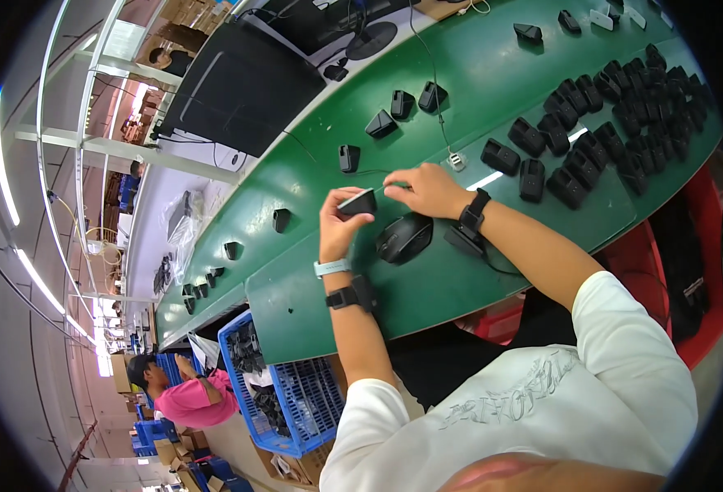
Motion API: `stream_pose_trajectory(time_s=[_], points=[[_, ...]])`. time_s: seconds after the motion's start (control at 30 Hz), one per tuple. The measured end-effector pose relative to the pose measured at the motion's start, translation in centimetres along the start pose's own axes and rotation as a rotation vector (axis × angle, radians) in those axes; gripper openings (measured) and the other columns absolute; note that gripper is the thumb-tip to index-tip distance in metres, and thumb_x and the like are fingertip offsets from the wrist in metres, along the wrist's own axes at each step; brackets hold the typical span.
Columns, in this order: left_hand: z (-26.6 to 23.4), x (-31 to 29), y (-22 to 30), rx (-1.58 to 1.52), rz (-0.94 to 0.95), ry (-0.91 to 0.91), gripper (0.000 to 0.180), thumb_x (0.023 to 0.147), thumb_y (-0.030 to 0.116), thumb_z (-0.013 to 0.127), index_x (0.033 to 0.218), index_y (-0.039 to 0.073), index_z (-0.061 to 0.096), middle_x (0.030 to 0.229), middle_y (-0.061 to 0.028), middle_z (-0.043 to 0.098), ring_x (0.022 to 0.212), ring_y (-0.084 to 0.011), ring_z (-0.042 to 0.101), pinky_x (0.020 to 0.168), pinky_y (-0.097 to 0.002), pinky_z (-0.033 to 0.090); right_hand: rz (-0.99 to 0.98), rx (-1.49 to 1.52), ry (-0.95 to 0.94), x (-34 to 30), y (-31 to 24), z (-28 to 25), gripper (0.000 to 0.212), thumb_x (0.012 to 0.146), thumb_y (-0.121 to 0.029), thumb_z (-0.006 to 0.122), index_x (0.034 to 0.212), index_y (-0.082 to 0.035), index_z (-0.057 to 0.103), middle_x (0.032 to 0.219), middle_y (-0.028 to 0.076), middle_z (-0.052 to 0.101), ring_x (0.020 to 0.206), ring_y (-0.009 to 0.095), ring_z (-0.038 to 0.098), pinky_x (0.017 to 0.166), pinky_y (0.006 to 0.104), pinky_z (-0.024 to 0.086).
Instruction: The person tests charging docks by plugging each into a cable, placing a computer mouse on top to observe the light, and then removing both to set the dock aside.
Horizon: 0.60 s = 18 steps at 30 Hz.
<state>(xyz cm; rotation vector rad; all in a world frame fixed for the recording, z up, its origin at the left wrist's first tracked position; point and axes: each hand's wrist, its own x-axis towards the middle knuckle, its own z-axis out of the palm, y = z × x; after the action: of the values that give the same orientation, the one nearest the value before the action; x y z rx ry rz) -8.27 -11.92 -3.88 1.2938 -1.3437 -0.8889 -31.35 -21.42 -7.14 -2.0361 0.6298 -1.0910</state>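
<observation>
My left hand (pixel 338 232) is closed around a small black wedge-shaped device (pixel 360 205) with a pale edge, holding it above the green table. Just to its right, my right hand (pixel 431 190) has its thumb and forefinger close together, pointing toward the device. Whatever sits between those fingertips is too small to make out. Below both hands lies a rounded black thing shaped like a computer mouse (pixel 404 238). Farther back, a similar black device (pixel 349 158) stands on the table, with a thin cable near it. A small white multi-port block (pixel 456 161) hangs on a cable beyond my right hand.
Many black devices (pixel 579 168) crowd the table's right side; several more (pixel 382 124) stand toward the back. Blue crates (pixel 296 439) with black parts adjoin the table's left end. A red bin (pixel 710 316) is at right. Another person in pink (pixel 193 402) is at far left.
</observation>
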Motion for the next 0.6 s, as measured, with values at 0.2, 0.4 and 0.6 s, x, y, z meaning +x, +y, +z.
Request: stream_pose_trajectory(time_s=[0.2,0.4,0.6], points=[[-9.1,3.9,-4.5,0.277,-0.136,0.57,0.038,0.092,0.035,0.078,0.105,-0.001,0.073,0.09,-0.0085,0.074,0.078,-0.0195,0.07,0.072,-0.0314,0.054,0.053,0.007,-0.029,0.7,0.9,0.6,0.032,0.1,-0.039,0.064,0.099,-0.007,0.07,0.074,0.017,0.07,0.07,0.038,0.068,0.065,0.0467,0.052],[-11.5,6.4,-7.6,1.332,0.003,0.965,0.052,0.092,0.045,0.07,0.118,0.0,0.069,0.111,-0.0277,0.07,0.113,-0.0421,0.061,0.098,-0.0536,0.046,0.038,-0.034,-0.134,0.4,0.1,1.1,0.032,0.102,-0.038,0.059,0.099,-0.008,0.07,0.081,0.019,0.071,0.078,0.043,0.068,0.072,0.0512,0.053],[0.7,12.2,-3.8,1.511,-0.086,0.195,0.053,0.088,0.042,0.074,0.121,0.002,0.065,0.118,-0.0221,0.07,0.116,-0.0417,0.061,0.099,-0.055,0.046,0.074,-0.031,-0.177,-0.7,0.8,-0.7,0.031,0.1,-0.035,0.059,0.097,-0.007,0.072,0.082,0.023,0.071,0.08,0.044,0.068,0.075,0.0539,0.053]])
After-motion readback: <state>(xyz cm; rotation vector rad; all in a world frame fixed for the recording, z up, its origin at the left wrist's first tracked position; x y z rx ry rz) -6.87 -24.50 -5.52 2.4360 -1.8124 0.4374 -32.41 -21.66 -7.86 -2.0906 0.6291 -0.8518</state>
